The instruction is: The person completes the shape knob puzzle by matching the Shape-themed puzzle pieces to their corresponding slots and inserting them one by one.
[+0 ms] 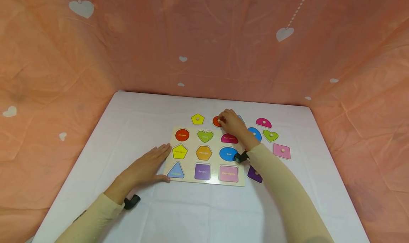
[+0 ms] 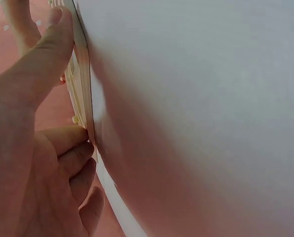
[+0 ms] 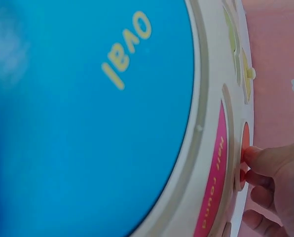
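A wooden shape-puzzle board (image 1: 189,165) lies flat, its printed shapes showing in several colours. My left hand (image 1: 145,168) rests at the board's left edge, fingers stretched and thumb apart near the lower corner. In the left wrist view the thumb (image 2: 58,34) and fingertips touch that edge. Beyond the top edge, my right hand (image 1: 233,124) pinches the small knob of a red circle puzzle piece (image 1: 215,121). In the right wrist view, thumb and finger meet at the red circle's face, near the printed half-round recess (image 3: 217,173). The right hand hides part of the red circle.
A yellow pentagon (image 1: 197,119) lies behind the board. To the right are a pink half circle (image 1: 263,122), green heart (image 1: 267,133), blue oval (image 1: 255,132), pink rectangle (image 1: 282,153) and purple square (image 1: 254,175). A blue triangle (image 1: 241,119) is partly hidden. Orange cloth surrounds the white table (image 1: 179,214).
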`<state>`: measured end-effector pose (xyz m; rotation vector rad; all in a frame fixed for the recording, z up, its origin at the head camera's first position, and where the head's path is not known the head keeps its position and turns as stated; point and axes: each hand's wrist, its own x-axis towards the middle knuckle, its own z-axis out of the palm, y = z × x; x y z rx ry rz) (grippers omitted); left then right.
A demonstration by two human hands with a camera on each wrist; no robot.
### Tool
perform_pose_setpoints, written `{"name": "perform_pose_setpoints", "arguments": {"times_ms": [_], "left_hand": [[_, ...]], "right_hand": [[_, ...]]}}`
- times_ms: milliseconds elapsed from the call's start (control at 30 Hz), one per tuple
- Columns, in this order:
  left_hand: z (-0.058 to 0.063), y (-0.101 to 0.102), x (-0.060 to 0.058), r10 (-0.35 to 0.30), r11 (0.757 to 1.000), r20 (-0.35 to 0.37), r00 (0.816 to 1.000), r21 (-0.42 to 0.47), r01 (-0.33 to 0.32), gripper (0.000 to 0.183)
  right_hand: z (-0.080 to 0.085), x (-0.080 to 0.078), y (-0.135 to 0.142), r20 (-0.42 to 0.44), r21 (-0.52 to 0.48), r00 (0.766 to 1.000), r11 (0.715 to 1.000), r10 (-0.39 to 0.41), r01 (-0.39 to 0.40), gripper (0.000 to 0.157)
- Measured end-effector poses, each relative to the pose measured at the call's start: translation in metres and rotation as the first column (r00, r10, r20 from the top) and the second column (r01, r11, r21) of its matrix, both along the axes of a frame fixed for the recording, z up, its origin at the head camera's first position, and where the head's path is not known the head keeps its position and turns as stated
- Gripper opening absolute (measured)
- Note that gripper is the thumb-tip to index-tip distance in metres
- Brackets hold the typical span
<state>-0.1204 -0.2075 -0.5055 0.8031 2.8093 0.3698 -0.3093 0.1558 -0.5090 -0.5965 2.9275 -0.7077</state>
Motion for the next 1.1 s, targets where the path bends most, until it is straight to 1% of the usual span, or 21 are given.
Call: {"name": "perform_pose_setpoints", "arguments": {"times_ms": [167,300,500,800,967,1100], "left_hand": [[0.0,0.001,-0.002,0.009,1.0,0.011,1.0,-0.011,-0.009,0.118],[0.001,0.0,-0.003,0.012,1.0,0.019,1.0,-0.014,-0.011,0.118],[-0.001,0.0,-0.004,0.012,1.0,0.026,1.0,-0.007,-0.012,0.119],[-0.002,0.0,-0.004,0.009,1.0,0.017,1.0,-0.016,-0.009,0.119],[-0.002,-0.001,-0.006,0.002,1.0,0.014,1.0,-0.019,-0.002,0.118],[-0.002,-0.002,-0.007,-0.001,1.0,0.015,1.0,-0.01,0.001,0.118]], "right_hand": [[0.006,0.002,-0.005,-0.005,-0.013,1.0,1.0,-0.011,0.011,0.024],[0.013,0.004,-0.013,-0.004,-0.013,1.0,1.0,0.005,-0.005,0.023],[0.018,0.009,-0.025,0.0,0.006,1.0,1.0,0.023,-0.023,0.024],[0.021,0.014,-0.045,-0.024,0.022,0.995,0.995,0.097,-0.097,0.02],[0.023,0.018,-0.056,-0.075,0.051,0.981,0.983,0.178,-0.174,0.019],[0.024,0.021,-0.065,-0.083,0.056,0.975,0.978,0.207,-0.203,0.018]]}}
